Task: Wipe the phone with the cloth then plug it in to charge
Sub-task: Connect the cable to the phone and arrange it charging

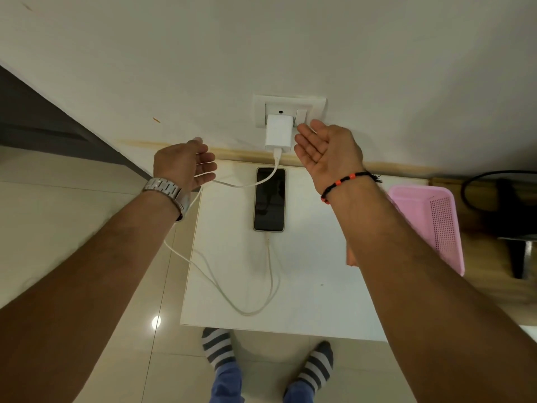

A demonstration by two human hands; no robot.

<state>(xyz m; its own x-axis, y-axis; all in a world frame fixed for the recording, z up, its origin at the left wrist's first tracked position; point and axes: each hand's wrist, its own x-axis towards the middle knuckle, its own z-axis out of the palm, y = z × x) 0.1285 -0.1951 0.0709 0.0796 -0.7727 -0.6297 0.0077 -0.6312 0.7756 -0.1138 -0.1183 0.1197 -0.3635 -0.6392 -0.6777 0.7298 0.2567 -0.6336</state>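
Lying flat near the back edge of the white surface (305, 286), the phone (269, 199) is dark and shiny, face up, with a pale rim. A white cable (247, 303) is plugged into its near end, loops toward the front edge, hangs off the left edge, and runs back across the phone's top to the white charger (279, 132) in the wall socket (290, 107). The left hand (186, 164) is loosely open with the cable passing by its fingers. The right hand (328, 149) is open, palm up, just beside the charger. A pink basket (436, 216) sits off the right edge. I cannot see the cloth.
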